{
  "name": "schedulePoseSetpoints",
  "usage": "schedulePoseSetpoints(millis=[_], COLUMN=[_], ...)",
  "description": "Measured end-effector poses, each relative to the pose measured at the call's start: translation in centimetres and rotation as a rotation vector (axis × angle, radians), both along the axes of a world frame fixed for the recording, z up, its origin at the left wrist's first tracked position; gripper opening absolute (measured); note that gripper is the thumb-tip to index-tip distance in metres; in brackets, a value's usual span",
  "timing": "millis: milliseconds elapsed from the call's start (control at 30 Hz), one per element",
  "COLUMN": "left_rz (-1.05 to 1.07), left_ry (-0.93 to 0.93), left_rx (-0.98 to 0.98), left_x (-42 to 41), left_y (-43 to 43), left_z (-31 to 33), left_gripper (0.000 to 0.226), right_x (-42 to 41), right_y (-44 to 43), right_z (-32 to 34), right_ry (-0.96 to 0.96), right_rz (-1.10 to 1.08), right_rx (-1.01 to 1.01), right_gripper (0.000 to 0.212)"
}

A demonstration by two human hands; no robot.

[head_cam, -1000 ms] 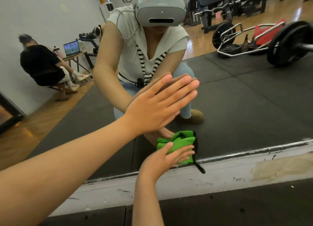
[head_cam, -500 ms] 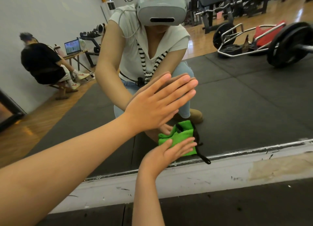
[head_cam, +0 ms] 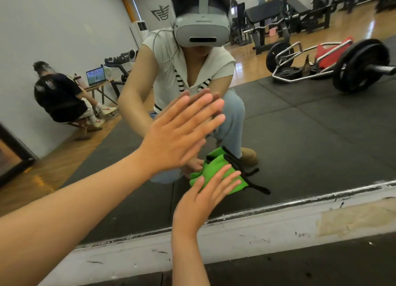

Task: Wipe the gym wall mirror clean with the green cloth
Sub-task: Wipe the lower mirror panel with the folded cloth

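Green cloth under straight-fingered right hand, just above mirror bottom edge; left hand likewise flat.

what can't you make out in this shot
Head view, green cloth: its lower part is under the right hand.
Head view, left hand: palm contact with the mirror hidden by the hand itself.
Head view, mirror: top and sides cut off by the frame.
Head view, reflected laptop: screen too small to read.

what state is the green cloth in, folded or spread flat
Folded: the green cloth shows bunched, doubled layers, pressed against the mirror by the flat right hand.
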State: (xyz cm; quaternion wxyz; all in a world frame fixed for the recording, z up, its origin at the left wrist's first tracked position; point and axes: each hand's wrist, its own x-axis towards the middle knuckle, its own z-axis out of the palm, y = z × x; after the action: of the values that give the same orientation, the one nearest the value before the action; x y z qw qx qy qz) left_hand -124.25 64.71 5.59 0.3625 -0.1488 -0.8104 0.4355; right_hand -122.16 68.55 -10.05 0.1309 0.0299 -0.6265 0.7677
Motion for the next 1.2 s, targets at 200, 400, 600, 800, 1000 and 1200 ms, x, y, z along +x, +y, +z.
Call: schedulePoseSetpoints(millis=[200, 400, 600, 800, 1000, 1200], left_rz=[0.086, 0.081, 0.011, 0.016, 0.013, -0.058], left_ry=[0.033, 0.001, -0.122, -0.217, -0.18, 0.166], left_rx=[-0.075, -0.055, 0.134, 0.302, 0.231, 0.297], left_x=[0.7, 0.8, 1.4, 2.1, 2.4, 2.9], left_y=[-1.6, -1.5, -0.8, 0.1, 0.0, 0.5], left_z=[2.9, 2.8, 3.5, 3.9, 4.3, 5.9], left_gripper=[0.056, 0.054, 0.052, 0.051, 0.024, 0.029], right_x=[-1.3, 0.4, -2.7, -0.8, -1.5, -4.3], right_y=[-0.4, -1.0, 0.1, 0.0, 1.6, 3.8], right_z=[3.2, 3.9, 5.7, 7.4, 8.1, 12.3], right_ry=[0.276, 0.308, 0.416, 0.348, 0.394, 0.578], right_rz=[-0.013, 0.039, -0.028, 0.064, 0.144, 0.278], right_rx=[0.141, 0.165, 0.212, 0.093, 0.026, -0.024], right_gripper=[0.066, 0.07, 0.066, 0.063, 0.076, 0.087])
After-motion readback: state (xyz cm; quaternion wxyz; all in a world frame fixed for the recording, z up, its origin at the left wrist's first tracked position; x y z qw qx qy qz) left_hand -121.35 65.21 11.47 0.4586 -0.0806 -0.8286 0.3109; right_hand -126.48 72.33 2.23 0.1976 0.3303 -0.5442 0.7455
